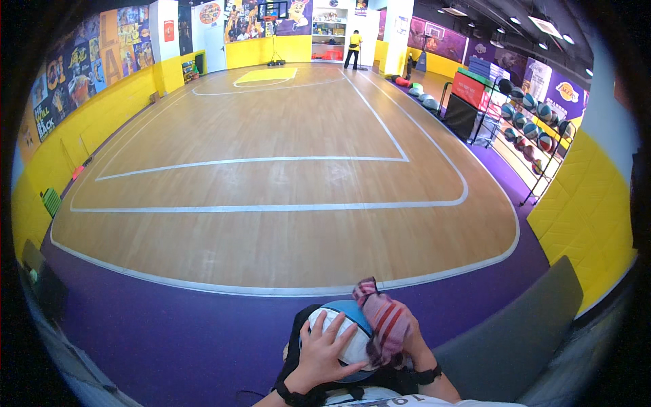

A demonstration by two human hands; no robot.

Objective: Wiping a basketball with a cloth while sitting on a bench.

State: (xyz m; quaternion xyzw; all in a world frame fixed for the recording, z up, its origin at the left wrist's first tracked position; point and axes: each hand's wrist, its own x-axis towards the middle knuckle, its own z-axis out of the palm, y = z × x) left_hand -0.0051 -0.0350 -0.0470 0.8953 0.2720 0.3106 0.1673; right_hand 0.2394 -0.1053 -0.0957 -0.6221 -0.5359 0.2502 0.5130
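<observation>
Sitting courtside, left hand [324, 353] spread flat on a blue-white ball [342, 332] in the lap, right hand [407, 339] gripping a striped cloth [385, 320] against it, ball rack [532, 129] off right

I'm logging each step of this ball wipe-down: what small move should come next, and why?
Probably drag the striped cloth across the ball: the right hand presses it on the right side, while the left hand steadies the white panel.

Bright, even light from ceiling panels [546, 26]; faint sheen on wooden court floor [285, 176]. Strong fisheye bending, dark vignette at rim.
</observation>
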